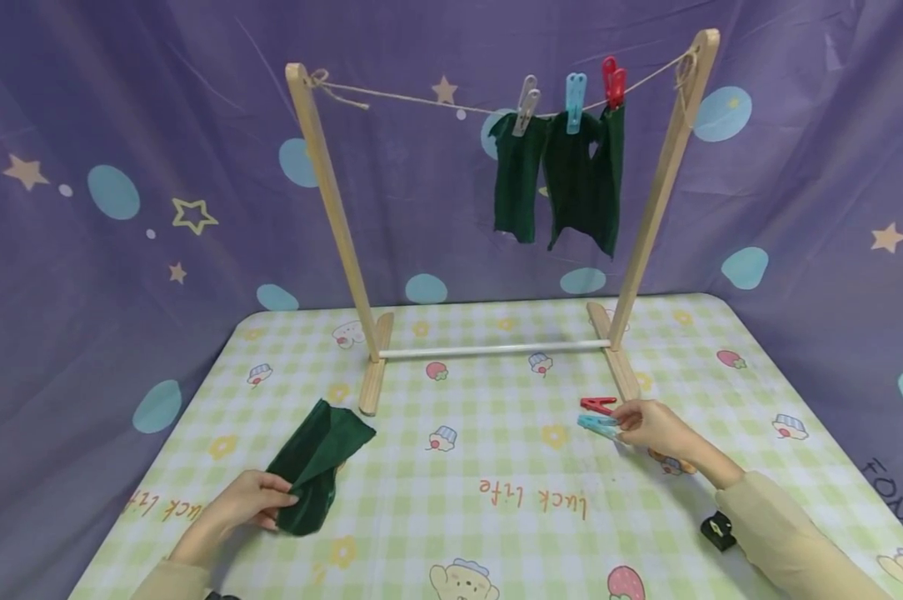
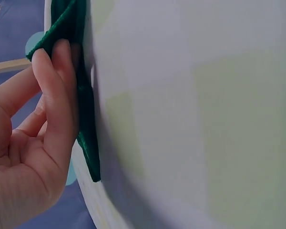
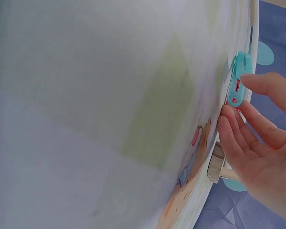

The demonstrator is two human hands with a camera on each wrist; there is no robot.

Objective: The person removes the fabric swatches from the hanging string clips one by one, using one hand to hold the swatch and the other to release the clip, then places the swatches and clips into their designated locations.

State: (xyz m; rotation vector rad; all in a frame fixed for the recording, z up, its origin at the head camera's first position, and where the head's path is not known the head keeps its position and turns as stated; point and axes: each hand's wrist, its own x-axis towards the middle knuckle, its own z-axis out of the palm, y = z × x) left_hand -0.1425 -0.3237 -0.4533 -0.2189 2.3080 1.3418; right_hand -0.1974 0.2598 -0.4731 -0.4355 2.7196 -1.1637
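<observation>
My left hand [image 1: 249,500] grips the lower left edge of a dark green velvety cloth [image 1: 316,458], which is partly folded over itself at the left of the table. In the left wrist view, the fingers overlap the cloth [image 2: 87,119] close to the table surface. On the right side, my right hand [image 1: 657,429] pinches the end of a light blue clothespin [image 1: 596,426]; the right wrist view has the thumb against this clothespin [image 3: 239,78]. A red clothespin [image 1: 597,405] lies just behind it, close to the fingertips.
A wooden stand [image 1: 335,208] carries a string [image 1: 414,98] across its top. Two dark green cloths [image 1: 516,179] hang at its right half under grey, light blue and red clothespins [image 1: 614,83]. A white bar [image 1: 496,349] joins the feet. Near the right sleeve sits a small black object [image 1: 718,531].
</observation>
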